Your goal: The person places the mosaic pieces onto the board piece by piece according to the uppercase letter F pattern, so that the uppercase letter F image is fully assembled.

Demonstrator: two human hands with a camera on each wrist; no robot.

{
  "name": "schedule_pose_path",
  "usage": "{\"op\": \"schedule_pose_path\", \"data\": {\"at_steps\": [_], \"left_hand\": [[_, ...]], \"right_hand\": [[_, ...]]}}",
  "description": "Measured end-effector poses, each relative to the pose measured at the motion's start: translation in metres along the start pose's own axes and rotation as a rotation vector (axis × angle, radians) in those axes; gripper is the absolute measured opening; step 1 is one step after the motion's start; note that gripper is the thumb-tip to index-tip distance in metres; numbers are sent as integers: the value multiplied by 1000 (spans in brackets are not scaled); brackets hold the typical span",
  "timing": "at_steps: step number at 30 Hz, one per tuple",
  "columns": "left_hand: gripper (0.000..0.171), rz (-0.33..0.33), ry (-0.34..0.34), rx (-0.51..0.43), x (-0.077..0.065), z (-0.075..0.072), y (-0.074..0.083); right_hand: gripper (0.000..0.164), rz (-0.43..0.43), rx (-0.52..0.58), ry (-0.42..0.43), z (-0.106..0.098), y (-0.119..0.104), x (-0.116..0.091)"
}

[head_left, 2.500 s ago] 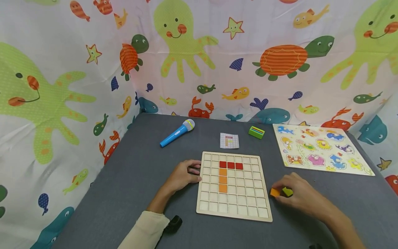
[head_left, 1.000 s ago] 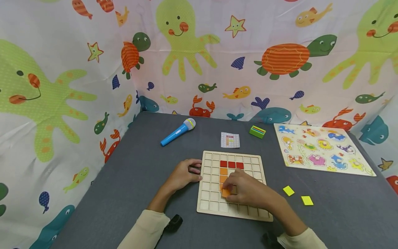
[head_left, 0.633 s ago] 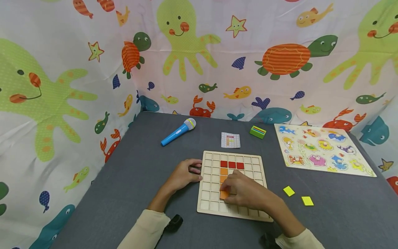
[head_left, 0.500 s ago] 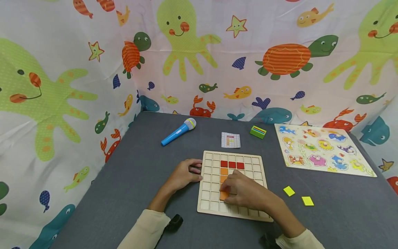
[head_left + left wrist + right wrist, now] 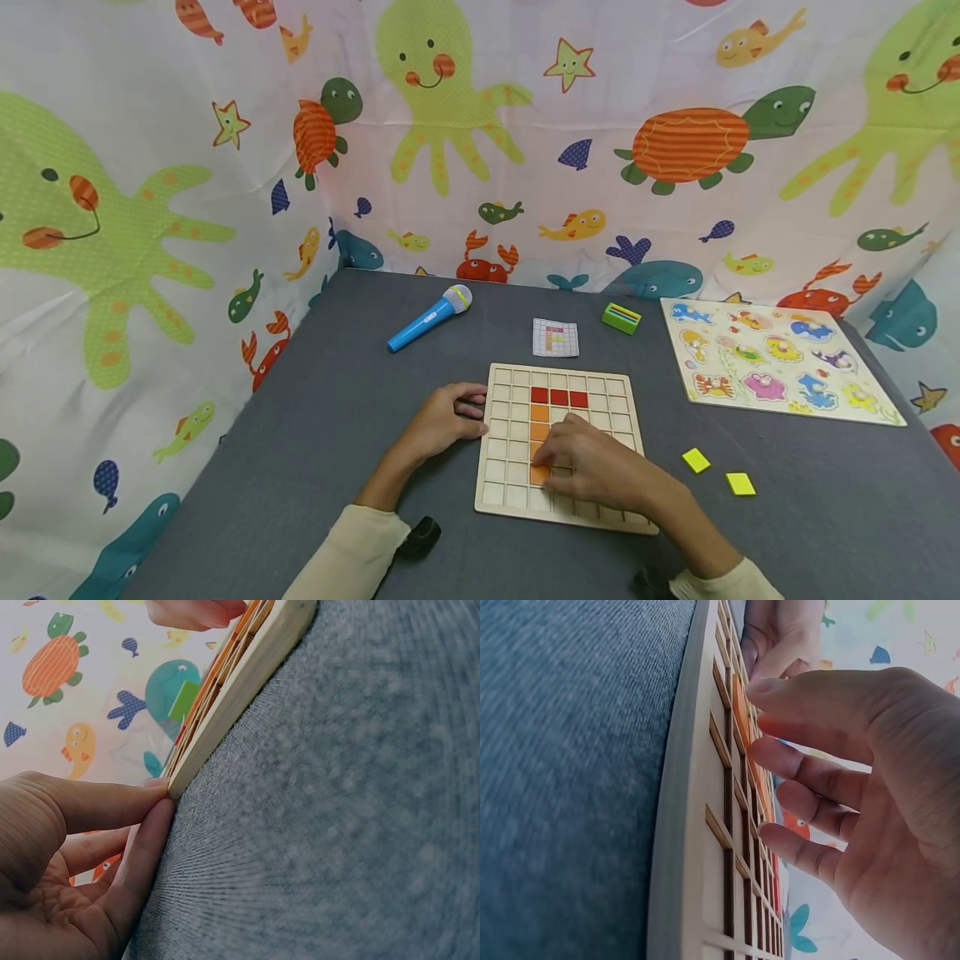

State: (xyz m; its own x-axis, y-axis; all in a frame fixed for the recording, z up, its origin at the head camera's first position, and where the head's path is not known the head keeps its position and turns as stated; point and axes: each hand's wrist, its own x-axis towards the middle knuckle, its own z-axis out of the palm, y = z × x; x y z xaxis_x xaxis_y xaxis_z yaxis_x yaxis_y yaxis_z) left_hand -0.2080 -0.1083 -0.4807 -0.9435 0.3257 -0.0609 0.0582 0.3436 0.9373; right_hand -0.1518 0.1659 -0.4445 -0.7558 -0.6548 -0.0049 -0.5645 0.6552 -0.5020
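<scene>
A wooden grid board (image 5: 592,508) lies flat on the grey table. Three red tiles (image 5: 558,397) fill part of one row, with a column of orange tiles (image 5: 539,413) beneath the leftmost. My left hand (image 5: 444,423) rests its thumb and fingertips against the board's left edge, seen close up in the left wrist view. Over the board is my right hand (image 5: 592,462), thumb and fingertips at the lowest orange tile (image 5: 539,475), which lies flat in its cell. In the right wrist view its fingers are loosely bent and spread, and part of the orange column shows behind them.
Two yellow tiles (image 5: 717,472) lie right of the board. Behind it are a printed pattern card (image 5: 556,338) and a green block stack (image 5: 621,318). A blue toy microphone (image 5: 431,318) lies back left, a sea-animal puzzle (image 5: 780,361) back right.
My right hand has carried an orange tile from the right of the board to the column's lower end. The tile now lies flat and its fingers have loosened. The left hand stays put.
</scene>
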Motion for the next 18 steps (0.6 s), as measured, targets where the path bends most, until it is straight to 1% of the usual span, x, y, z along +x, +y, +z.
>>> {"op": "schedule_pose_path", "data": {"at_steps": [5,10,18], "left_hand": [[60,4,-2,-1,0,0,-1],[59,-1,2,7,0,0,0],[60,0,10,6,0,1,-1]], "right_hand": [[18,19,21,20,-4,4,-7],[22,92,20,42,-11,10,-19],[27,172,39,110,-26,24,-42]]}}
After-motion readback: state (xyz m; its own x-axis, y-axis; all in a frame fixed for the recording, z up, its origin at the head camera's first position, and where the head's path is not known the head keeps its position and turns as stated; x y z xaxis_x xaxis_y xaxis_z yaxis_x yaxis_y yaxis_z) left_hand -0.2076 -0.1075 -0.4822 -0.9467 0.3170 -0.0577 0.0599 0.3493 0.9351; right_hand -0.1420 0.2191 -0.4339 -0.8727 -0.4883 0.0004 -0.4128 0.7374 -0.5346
